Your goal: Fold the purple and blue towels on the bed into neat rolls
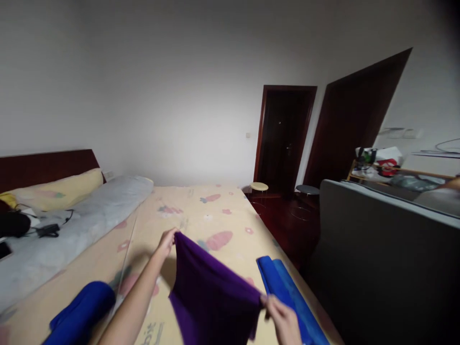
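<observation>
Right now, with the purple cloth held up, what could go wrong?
The left hand and right hand grip the purple cloth only at its upper edge, so an end might slip free. The blue bundles beside the right hand lie near the edge of the bed; a bump could push them off.

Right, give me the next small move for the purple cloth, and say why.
Probably lower the purple cloth onto the patterned sheet: the left hand and right hand hold its edge stretched between them, with the sheet spread beneath.
</observation>
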A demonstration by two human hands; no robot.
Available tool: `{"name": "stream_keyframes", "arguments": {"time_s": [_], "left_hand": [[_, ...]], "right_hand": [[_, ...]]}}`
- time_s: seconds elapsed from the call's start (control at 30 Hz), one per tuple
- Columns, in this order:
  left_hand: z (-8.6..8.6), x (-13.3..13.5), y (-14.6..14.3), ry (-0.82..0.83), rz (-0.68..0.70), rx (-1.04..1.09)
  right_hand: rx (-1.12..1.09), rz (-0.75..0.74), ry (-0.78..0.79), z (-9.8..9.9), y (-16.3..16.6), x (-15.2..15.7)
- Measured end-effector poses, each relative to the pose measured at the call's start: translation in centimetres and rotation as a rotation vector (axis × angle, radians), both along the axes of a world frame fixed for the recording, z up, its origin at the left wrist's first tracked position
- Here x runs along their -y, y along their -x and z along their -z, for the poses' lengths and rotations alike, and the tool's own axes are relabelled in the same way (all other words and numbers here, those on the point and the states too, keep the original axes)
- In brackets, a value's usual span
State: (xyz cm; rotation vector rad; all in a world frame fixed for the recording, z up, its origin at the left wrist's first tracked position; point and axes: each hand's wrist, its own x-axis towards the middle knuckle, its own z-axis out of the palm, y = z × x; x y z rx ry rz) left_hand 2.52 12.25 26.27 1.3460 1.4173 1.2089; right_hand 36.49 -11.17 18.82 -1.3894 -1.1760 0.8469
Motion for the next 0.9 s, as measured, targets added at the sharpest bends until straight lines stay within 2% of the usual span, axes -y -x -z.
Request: {"name": "stream_keyframes", "arguments": {"time_s": [0.1, 0.2, 0.27, 0.33, 0.47, 0.63, 0.77, 0.9], "left_hand": [[-4.6, 3.1, 2.9, -0.072, 0.04, 0.19], [-8.4, 6.4, 5.2, -0.123, 0.077, 0.312], [-10.6, 8.4, 6.0, -0.155, 0.085, 0.369], [-12.5, 10.0, 6.3, -0.191, 0.079, 0.415], [-15.3, 12.0, 6.2, -0.287, -0.044, 0.395], [-17.0, 12.5, 6.6, -0.358, -0.182, 0.328], [-17.8, 12.0, 7.8, -0.369, -0.146, 0.349], [-18.3, 11.9, 9.0, -0.332, -0.082, 0.263]], "right_hand": [[-0.095, 0.097, -0.142, -6.7, -1.7, -2.2], [-0.223, 0.102, -0.28, -13.4, -2.1, -5.2], [-0.229, 0.099, -0.339, -16.7, -2.1, -7.3], [-0.224, 0.1, -0.373, -18.9, -2.1, -9.1], [-0.205, 0.088, -0.401, -21.4, -2.2, -11.5], [-0.137, -0.052, -0.347, -23.5, -2.0, -12.5], [-0.134, -0.144, -0.324, -24.6, -2.0, -12.4], [-0.074, -0.184, -0.348, -25.1, -2.3, -11.9]]}}
